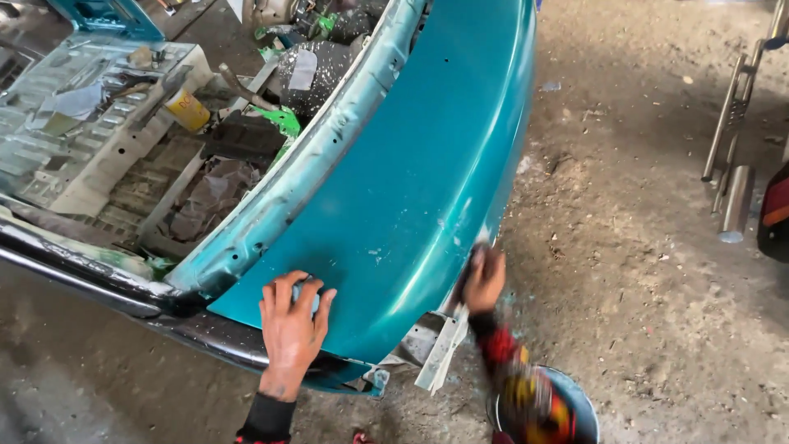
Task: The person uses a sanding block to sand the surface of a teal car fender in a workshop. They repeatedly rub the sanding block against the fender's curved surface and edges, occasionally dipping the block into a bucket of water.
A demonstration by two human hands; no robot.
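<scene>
A teal car body panel (411,164) curves across the middle of the view. My left hand (292,316) lies flat on its lower part, fingers spread, over a small pale object that is mostly hidden. My right hand (483,279) is blurred at the panel's right edge and is closed on a small dark pad or piece of sanding paper pressed against the paint. Pale scuffed spots (448,226) show on the teal surface just above that hand.
A black bumper bar (99,284) runs under the panel at the left. Inside the stripped shell lie a yellow can (187,109), rags and scrap. A round bucket (575,403) stands on the dirt floor below my right arm. Metal tubes (734,189) lean at the far right.
</scene>
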